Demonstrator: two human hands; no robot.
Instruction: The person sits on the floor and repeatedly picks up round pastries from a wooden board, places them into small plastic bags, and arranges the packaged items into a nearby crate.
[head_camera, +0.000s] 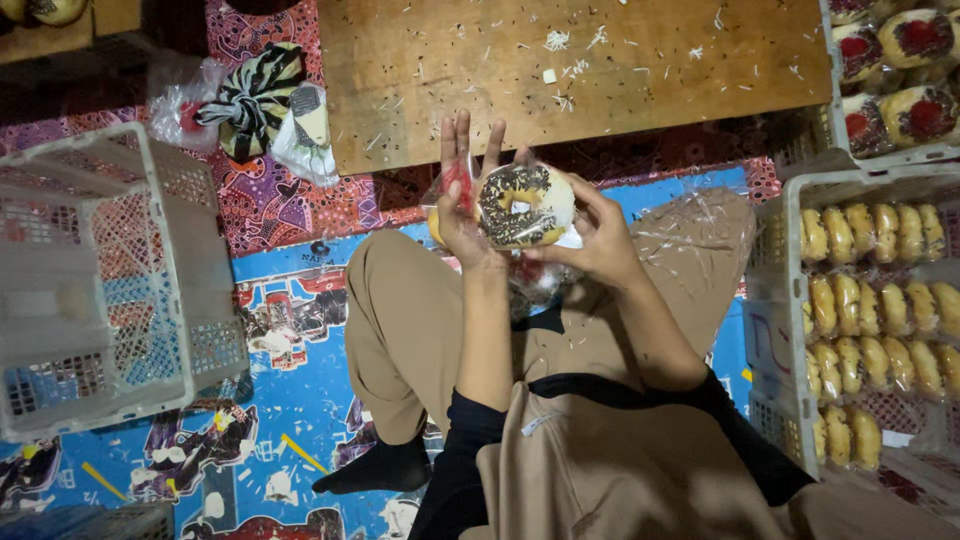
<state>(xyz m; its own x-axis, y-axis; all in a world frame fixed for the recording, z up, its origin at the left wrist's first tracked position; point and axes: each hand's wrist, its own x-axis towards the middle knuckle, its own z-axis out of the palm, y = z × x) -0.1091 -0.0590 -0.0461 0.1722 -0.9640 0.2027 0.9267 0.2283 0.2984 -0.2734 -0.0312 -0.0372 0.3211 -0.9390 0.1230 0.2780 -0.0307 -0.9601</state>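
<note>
Bagging in hand: left hand (462, 205), fingers spread toward twelve o'clock, and right hand (600, 235) grip the chocolate-sprinkled doughnut (525, 203) inside its clear plastic bag (540, 275), which looks ready for closing.

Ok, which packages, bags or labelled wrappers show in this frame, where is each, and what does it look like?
Clear plastic bag: held up by the left hand, a red patch on it.
Doughnut: ring, dark sprinkles, going into the bag, steadied by the right hand.
Plastic sheet: clear, crinkled, on the right knee.
Bag bundle: upper left, on the mat; clear, white and striped black-and-white.
No screens or signs.
</note>
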